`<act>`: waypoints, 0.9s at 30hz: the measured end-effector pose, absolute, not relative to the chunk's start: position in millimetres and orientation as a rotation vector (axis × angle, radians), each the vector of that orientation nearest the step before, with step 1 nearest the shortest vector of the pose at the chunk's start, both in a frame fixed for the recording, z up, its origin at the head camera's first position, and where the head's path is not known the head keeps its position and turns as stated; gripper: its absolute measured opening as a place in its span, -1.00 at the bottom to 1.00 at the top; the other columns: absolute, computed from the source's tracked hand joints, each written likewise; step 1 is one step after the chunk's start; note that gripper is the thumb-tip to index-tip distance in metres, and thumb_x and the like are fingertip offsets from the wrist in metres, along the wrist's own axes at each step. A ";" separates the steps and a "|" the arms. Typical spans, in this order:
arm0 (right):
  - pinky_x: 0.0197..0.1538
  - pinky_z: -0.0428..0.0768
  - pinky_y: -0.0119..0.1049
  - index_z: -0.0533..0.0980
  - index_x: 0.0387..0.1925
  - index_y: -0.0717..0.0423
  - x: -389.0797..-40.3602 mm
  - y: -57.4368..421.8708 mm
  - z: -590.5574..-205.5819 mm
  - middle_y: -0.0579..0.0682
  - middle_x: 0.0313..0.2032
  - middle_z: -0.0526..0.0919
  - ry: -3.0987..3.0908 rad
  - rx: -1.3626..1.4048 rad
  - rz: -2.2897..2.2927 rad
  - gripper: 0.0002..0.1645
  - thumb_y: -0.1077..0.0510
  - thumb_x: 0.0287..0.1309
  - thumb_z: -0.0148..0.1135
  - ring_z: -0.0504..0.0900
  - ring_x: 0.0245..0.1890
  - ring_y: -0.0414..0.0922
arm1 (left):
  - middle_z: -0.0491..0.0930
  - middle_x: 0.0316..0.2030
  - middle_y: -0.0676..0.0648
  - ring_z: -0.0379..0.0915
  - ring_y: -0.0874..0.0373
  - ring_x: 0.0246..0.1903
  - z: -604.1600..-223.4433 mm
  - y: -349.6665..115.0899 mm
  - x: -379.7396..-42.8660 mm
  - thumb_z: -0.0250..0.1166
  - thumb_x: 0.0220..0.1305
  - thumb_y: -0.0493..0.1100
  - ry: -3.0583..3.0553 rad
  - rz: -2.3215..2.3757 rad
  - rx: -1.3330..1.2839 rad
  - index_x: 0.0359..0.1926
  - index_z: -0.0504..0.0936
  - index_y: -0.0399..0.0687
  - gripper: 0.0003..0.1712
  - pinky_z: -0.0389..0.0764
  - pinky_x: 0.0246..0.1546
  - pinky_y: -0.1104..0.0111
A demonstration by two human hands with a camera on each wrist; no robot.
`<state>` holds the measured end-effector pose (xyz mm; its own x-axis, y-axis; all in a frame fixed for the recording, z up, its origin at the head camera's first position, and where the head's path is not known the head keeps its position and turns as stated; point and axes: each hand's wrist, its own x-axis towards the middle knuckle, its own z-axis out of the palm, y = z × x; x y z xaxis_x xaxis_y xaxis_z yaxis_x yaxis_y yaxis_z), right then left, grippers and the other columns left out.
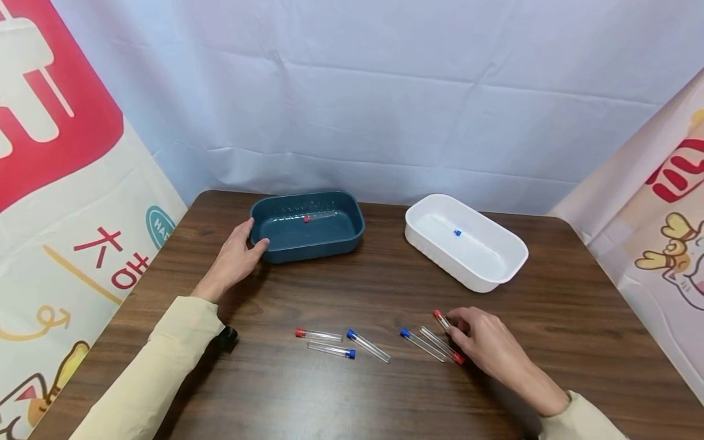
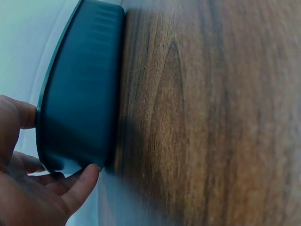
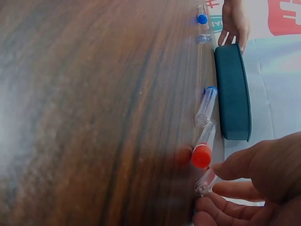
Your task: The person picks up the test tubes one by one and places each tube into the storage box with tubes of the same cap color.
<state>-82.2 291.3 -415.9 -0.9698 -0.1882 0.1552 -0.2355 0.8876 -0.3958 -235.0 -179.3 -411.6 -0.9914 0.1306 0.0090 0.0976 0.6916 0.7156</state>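
**On a brown table (image 1: 341, 403), left hand (image 1: 238, 253) at a teal tub (image 1: 308, 252), right hand (image 1: 489, 336) at a red-capped tube (image 1: 443, 320)**

Behind the table hangs a pale cloth (image 1: 357, 110). Toward the far edge two tubs stand upright: the teal tub on the left, within the left hand's grasp, and a white tub (image 1: 440, 255) on the right, farther out than the right hand and apart from it.

The left hand grips the teal tub at its near left corner, thumb spread away from the fingers; the left wrist view shows the thumb at the rim and the fingers curved about the end wall, one fingertip low on it. Closer to the person, the right hand pinches the red-capped tube between thumb and forefinger, the cap pointing away from the hand. Whether that tube is off the wood, I cannot tell.

Beside the right hand lie a second red-capped tube (image 1: 440, 343), cap near the hand, and next to it a blue-capped tube (image 1: 426, 347). Between the hands, well apart from the left, are a third red-capped tube (image 1: 324, 336), a second blue-capped tube (image 1: 330, 349) with its cap to the right, and a third blue-capped tube (image 1: 371, 348) set aslant. A fourth red-capped tube (image 1: 307, 219) lies inside the teal tub, a fourth blue-capped tube (image 1: 457, 232) inside the white tub.
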 end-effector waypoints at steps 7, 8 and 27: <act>-0.42 0.43 -0.34 0.71 -0.17 0.12 -84.1 292.2 -416.6 -0.24 -0.51 0.48 -2.936 0.362 0.656 -0.84 0.28 0.19 0.44 0.40 -0.51 -0.33 | -0.14 0.62 -0.32 -0.20 -0.26 0.58 -412.6 -182.2 -235.7 0.06 0.60 0.09 2.851 1.173 0.222 0.65 -0.14 -0.23 -0.10 -0.01 0.50 -0.18; -0.42 0.43 -0.34 0.71 -0.16 0.12 -84.2 292.0 -416.3 -0.25 -0.51 0.47 -2.936 0.365 0.659 -0.83 0.28 0.19 0.44 0.40 -0.51 -0.33 | -0.14 0.62 -0.32 -0.20 -0.26 0.58 -412.7 -182.7 -235.7 0.06 0.60 0.08 2.852 1.169 0.228 0.65 -0.14 -0.24 -0.10 -0.01 0.50 -0.18; -0.46 0.39 -0.35 0.71 -0.16 0.13 -85.7 290.2 -416.9 -0.27 -0.57 0.43 -2.946 0.346 0.665 -0.82 0.28 0.18 0.45 0.37 -0.56 -0.35 | -0.12 0.61 -0.33 -0.18 -0.28 0.57 -410.6 -188.0 -225.5 0.05 0.60 0.08 2.843 1.125 0.305 0.65 -0.14 -0.24 -0.11 0.02 0.48 -0.20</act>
<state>-85.7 290.2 -416.9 -0.9690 -0.1980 0.1480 -0.2424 0.8787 -0.4114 -225.5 -188.0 -410.6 -0.9779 0.2088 0.0092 0.1586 0.7127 0.6833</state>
